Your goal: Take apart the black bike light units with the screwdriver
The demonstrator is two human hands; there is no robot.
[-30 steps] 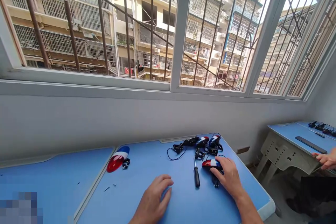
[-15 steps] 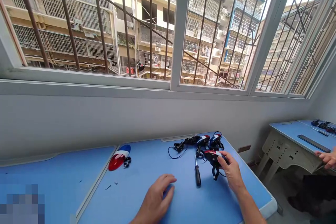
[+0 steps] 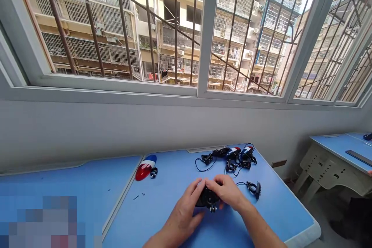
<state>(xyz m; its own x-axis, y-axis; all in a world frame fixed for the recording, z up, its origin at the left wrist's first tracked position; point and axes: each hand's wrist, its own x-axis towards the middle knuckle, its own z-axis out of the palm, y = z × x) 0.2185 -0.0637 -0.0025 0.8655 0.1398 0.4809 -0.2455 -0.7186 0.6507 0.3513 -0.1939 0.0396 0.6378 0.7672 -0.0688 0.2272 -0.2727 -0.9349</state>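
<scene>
The left hand [image 3: 183, 209] and right hand [image 3: 228, 192] are gripping the black device [image 3: 207, 198] over the middle of the table [image 3: 279, 213], apparently so its small bracket [image 3: 213, 209] is facing the wearer, while the clamp [image 3: 254, 189] is lying toward the right edge, probably avoiding both hands.

Wearer's left hand [image 3: 182, 208], right hand [image 3: 229, 192] counted: two. One black device [image 3: 208, 197] held. One tricolour shell [image 3: 146, 167] seen, with one small clamp [image 3: 154, 173] beside, two loose bits [image 3: 135, 197] near. Two tricolour-topped units [image 3: 233, 152] clustered; one cabled clamp [image 3: 254, 189] set apart.
</scene>
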